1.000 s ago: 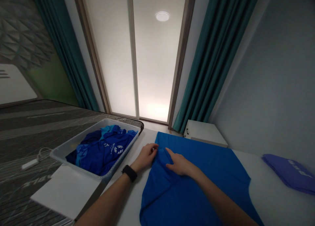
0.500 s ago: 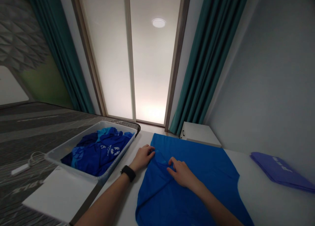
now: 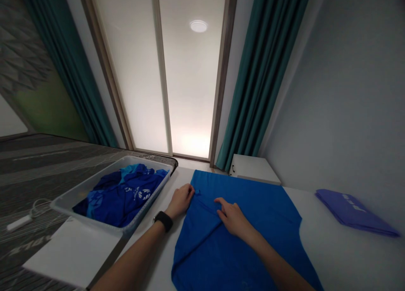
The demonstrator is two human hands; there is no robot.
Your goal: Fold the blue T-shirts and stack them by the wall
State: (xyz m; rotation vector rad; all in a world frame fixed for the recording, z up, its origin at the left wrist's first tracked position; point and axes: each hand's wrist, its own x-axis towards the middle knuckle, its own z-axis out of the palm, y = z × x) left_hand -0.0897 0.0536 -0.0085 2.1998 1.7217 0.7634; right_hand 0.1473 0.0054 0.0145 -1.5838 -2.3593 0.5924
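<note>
A person wears a black wristwatch [image 3: 163, 220] on the left wrist [image 3: 172, 213], its broad, dark band wrapped snugly just behind the left hand [image 3: 179, 201]. A small greyish edge shows at the watch's outer side; its face cannot be made out. Both hands are ungloved, and the left forearm [image 3: 136, 254] and right forearm [image 3: 274, 261] are bare, from the right hand [image 3: 233, 218] down to the frame's lower edge.

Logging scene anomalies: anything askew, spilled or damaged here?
Minor: the blue garment has a diagonal crease and a small bunched spot beside the left hand; most else lies flat. No spill or damage visible.
</note>
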